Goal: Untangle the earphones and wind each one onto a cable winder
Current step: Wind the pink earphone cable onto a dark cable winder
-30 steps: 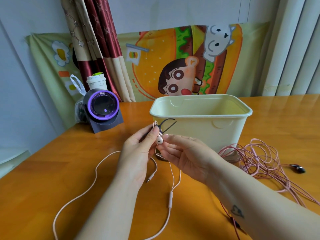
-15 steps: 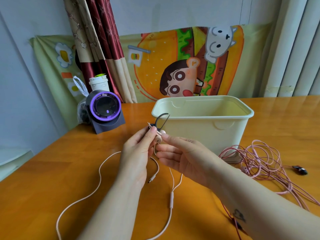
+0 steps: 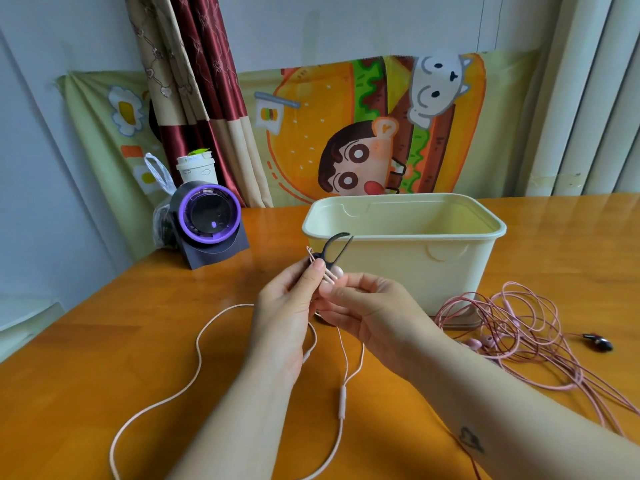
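Two hands work above the middle of the worktop (image 3: 104, 375), just in front of the cream bin (image 3: 415, 237). Left hand (image 3: 287, 306): thumb and fingers pinch the stem of one black cable winder (image 3: 330, 247), held upright with its forked end up. Right hand (image 3: 374, 306): fingertips pinch the earbud end of one pale pink earphone (image 3: 199, 348) against the winder's stem. The rest of that cable hangs from the hands and trails loose toward the near edge, with one inline remote (image 3: 342, 400) on it. Judgement: this earphone is already free of the others, and the step in hand is anchoring its end on the winder; winding proper has not begun. The next move calls for keeping that end pinned while the right hand draws up slack and lays turns round the stem. Remaining count: one pink tangle (image 3: 519, 320) near the right edge beside the bin, two earbuds showing in it, number of sets not determinable; one small black item (image 3: 597, 342) beyond it, possibly a second winder.
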`<state>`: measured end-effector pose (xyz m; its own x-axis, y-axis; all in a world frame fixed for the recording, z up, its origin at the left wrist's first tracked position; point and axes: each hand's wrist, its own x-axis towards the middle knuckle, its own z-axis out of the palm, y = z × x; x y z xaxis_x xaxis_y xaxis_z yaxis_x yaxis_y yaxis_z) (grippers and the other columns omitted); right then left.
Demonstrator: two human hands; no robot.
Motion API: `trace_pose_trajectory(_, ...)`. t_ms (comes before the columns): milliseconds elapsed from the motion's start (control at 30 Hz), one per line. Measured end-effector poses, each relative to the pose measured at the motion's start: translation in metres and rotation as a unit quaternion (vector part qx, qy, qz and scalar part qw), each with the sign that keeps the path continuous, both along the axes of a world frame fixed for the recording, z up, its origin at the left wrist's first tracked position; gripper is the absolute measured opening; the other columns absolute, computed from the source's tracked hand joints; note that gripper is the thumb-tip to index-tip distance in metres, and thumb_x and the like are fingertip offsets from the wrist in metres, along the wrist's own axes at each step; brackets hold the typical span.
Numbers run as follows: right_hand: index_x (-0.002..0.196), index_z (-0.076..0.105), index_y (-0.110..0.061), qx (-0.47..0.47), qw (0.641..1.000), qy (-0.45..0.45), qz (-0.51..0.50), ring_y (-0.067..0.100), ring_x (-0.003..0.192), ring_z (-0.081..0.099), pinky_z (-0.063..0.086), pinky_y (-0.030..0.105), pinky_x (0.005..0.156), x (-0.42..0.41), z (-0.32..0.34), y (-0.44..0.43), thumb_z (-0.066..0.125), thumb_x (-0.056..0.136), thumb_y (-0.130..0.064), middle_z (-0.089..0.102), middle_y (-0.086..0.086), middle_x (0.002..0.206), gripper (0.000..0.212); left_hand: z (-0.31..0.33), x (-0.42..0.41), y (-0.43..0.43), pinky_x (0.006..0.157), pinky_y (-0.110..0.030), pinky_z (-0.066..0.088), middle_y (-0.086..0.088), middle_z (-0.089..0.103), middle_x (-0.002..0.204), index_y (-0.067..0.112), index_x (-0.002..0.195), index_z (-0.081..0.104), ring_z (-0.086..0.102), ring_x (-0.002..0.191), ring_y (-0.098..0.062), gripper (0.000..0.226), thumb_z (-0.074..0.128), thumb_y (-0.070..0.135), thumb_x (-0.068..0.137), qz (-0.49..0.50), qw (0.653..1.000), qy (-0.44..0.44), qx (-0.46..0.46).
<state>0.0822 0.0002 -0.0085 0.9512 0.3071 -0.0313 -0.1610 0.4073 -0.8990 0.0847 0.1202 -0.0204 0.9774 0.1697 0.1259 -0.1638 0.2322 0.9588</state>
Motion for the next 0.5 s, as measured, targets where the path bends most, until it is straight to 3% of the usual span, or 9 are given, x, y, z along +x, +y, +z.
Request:
trace_pose_trajectory(267, 0.111, 0.055, 0.0, 0.011, 0.999, -0.015, -0.035, 0.018, 0.068, 0.068, 0.057, 0.024, 0.064, 0.0007, 0.0021, -0.0015, 0.075, 0.065, -0.009, 0.068, 0.017, 0.091, 0.05, -0.0019, 0.0004, -0.0021, 0.072, -0.022, 0.047, 0.002, 0.075, 0.093, 0.014, 0.109, 0.072, 0.066, 0.085, -0.008, 0.028, 0.064, 0.03, 0.088, 0.031, 0.999, 0.009, -0.021)
trace_pose_trajectory(433, 0.092, 0.061, -0.003, 0.061, 0.997, -0.021, -0.042, 0.019, 0.067, 0.07, 0.057, 0.023, 0.062, -0.0001, -0.0011, 0.0011, 0.07, 0.072, -0.006, 0.07, 0.014, 0.079, 0.022, -0.0019, -0.0016, -0.0061, 0.069, -0.019, 0.052, 0.003, 0.076, 0.086, 0.015, 0.108, 0.072, 0.071, 0.08, -0.007, 0.027, 0.064, 0.03, 0.088, 0.025, 0.999, 0.021, -0.035)
trace_pose_trajectory(500, 0.091, 0.062, -0.003, 0.055, 0.996, -0.032, -0.054, 0.021, 0.068, 0.07, 0.057, 0.024, 0.063, -0.0001, -0.0019, 0.0019, 0.072, 0.069, -0.007, 0.07, 0.014, 0.079, 0.025, -0.002, -0.0023, -0.0069, 0.07, -0.019, 0.052, 0.003, 0.076, 0.088, 0.014, 0.108, 0.072, 0.071, 0.082, -0.007, 0.028, 0.063, 0.031, 0.088, 0.024, 0.999, 0.015, -0.022)
